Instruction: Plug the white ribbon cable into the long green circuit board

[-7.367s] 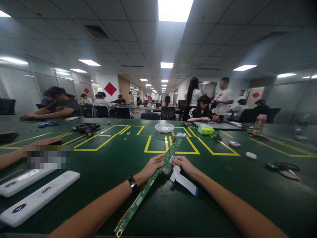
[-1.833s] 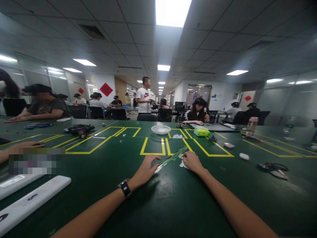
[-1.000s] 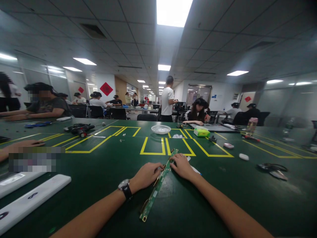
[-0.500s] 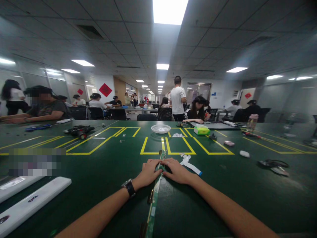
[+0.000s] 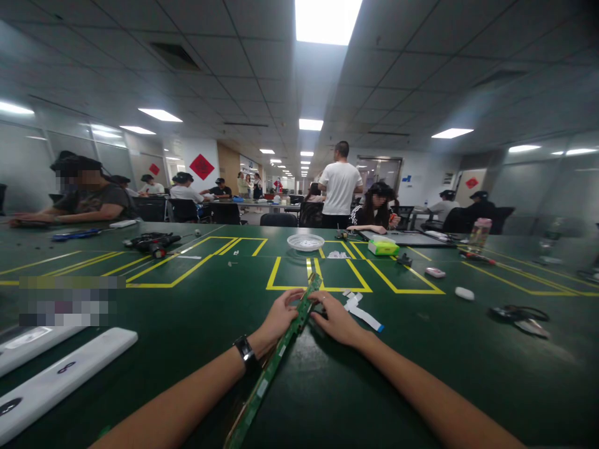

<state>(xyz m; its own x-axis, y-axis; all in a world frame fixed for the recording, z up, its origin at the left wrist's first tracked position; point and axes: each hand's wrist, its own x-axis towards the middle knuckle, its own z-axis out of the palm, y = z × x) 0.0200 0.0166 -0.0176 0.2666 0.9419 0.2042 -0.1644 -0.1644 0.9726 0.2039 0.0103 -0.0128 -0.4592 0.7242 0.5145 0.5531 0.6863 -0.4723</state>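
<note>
A long, narrow green circuit board (image 5: pixel 267 376) runs slantwise from the bottom edge of the view to a point ahead of my hands. My left hand (image 5: pixel 279 321) grips its left edge near the far end, fingers partly behind the board. On the other side, my right hand (image 5: pixel 337 318) has its fingertips and thumb at the board's right edge, close to the far tip. White flat ribbon cables (image 5: pixel 364 315), one with a blue end, lie just beyond my right hand.
Two long white bars (image 5: pixel 70 380) lie at the left. Farther off are a white mesh basket (image 5: pixel 306 242), a green tissue pack (image 5: pixel 384 247), a black power tool (image 5: pixel 153 243) and a white case (image 5: pixel 465 293). Yellow tape marks the green table (image 5: pixel 397 380). Several people sit beyond.
The circuit board has turned and tilted between my hands, its near end swinging left and its far end rising slightly. My left hand has shifted round its edge.
</note>
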